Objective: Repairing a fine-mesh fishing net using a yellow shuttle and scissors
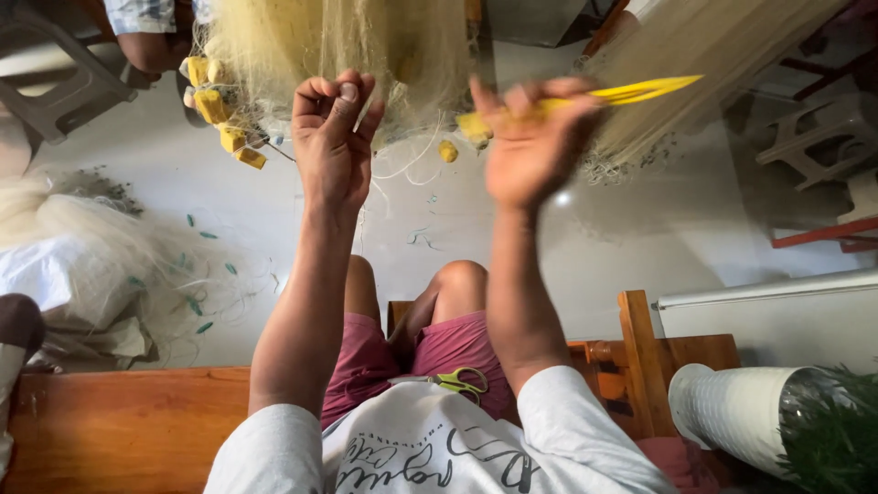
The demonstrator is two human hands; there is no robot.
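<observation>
Pinching net (366, 55) twine taut, left hand (334, 151) closes tight — right hand (530, 146) grips yellow netting needle (631, 91), raised for threading.

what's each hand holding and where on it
The right hand holds a yellow netting needle by its blunt rear end. The left hand pinches a strand of the pale fishing net at its lower edge.

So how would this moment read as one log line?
left hand: pinching net | right hand: holding yellow needle | scissors: on lap
</observation>
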